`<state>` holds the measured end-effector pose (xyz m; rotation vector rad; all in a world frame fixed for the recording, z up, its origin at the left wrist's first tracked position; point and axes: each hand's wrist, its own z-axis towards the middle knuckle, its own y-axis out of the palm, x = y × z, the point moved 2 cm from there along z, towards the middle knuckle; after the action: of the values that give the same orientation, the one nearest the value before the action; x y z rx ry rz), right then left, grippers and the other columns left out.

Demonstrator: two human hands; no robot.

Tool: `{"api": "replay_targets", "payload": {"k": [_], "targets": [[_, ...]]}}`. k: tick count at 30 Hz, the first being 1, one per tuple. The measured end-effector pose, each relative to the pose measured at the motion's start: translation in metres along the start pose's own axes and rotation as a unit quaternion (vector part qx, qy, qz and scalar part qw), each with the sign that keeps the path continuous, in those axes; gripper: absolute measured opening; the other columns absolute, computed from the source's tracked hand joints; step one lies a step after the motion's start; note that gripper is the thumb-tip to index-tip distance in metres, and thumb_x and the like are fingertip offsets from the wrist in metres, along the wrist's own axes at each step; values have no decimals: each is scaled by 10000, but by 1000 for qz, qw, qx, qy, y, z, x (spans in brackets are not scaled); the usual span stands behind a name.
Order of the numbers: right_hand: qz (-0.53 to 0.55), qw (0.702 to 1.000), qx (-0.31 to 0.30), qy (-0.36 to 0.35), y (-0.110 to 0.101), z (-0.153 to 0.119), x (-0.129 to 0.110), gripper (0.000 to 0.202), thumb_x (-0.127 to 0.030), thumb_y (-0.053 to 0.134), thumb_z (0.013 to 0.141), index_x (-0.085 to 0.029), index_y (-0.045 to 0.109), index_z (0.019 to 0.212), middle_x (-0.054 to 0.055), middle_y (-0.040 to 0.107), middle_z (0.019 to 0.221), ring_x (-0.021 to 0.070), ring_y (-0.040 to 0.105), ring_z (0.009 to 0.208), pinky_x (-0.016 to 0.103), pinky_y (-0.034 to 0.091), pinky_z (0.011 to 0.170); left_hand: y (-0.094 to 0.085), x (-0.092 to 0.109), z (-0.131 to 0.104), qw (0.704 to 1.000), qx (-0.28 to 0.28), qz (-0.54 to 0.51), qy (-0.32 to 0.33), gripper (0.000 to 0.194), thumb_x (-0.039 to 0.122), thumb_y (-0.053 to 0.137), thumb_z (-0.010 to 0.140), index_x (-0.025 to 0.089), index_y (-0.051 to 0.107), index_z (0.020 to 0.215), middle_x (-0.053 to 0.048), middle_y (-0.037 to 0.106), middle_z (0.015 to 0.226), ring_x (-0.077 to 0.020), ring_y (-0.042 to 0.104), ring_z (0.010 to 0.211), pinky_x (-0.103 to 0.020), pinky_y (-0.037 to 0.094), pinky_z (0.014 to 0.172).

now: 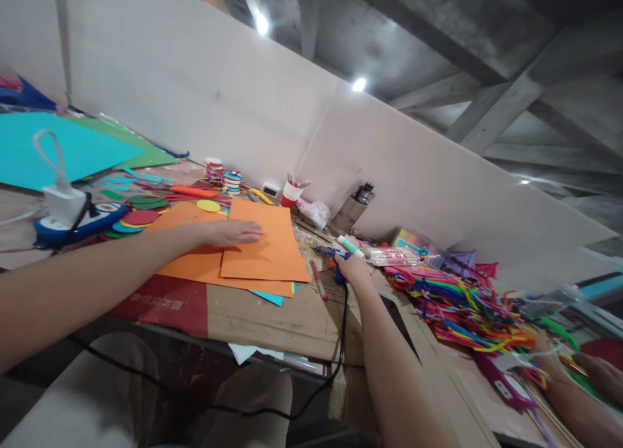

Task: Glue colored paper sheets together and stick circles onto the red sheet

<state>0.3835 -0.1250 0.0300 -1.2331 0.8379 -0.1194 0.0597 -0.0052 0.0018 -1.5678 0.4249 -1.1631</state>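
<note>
1. Your left forearm [107,279] and right forearm [389,350] reach in nearest the camera, over your knees [256,396].
2. Your left hand [238,232] lies palm down, fingers straight and pinching nothing, on the left part of the top orange sheet [272,256]; the rest of that sheet runs out to the right of your fingertips.
3. Beneath it, more orange paper [187,261] spreads left under your wrist, and a turquoise corner [268,298] pokes out at the near edge.
4. Your right hand [351,268] is closed around a blue corded tool [339,271], its front end pointing left toward the paper but apart from it; a black cord [344,324] drops from the grip.
5. Just beyond your right hand lies a glue stick [350,246]; a red pen [318,280] sits between the tool and the top sheet.
</note>
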Motion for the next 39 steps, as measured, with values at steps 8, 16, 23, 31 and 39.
{"api": "replay_targets", "payload": {"k": [8,16,23,31,39], "targets": [[-148,951,-27,-269,16,-47,-64,453,-366,365,964,-87,581,1248,220,571,1305,283,459,1303,401,318,1083,23,0,8,992,-30,119,-25,723,605,351,916,188,309,1505,-114,194,1590,-263,136,1476,-454,87,1169],[-130,869,-260,-401,99,-70,-113,730,-542,146,982,-52,143,1525,159,97,1600,267,36,1484,480,97,1181,23,4,5,991,-32,116,-51,800,630,320,905,127,244,1522,-148,172,1589,-263,127,1477,-460,79,1174],[-164,899,-212,-348,106,-53,-98,696,-509,147,991,-46,212,1507,178,148,1590,245,92,1481,418,110,1176,21,6,4,993,-31,106,-50,827,658,328,894,120,255,1517,-153,166,1588,-274,124,1477,-477,63,1171],[-171,933,-136,-285,112,-51,-94,754,-543,220,967,1,229,1489,211,154,1581,307,108,1470,450,103,1167,22,13,-3,991,-40,126,-34,828,652,354,892,119,256,1518,-168,170,1580,-294,114,1476,-515,-40,1161],[-178,935,-132,-278,115,-51,-94,732,-498,239,966,14,220,1490,212,159,1579,308,106,1471,436,85,1171,23,17,-7,992,-71,108,16,873,677,348,876,93,249,1517,-157,154,1586,-250,125,1477,-375,53,1186]]}}
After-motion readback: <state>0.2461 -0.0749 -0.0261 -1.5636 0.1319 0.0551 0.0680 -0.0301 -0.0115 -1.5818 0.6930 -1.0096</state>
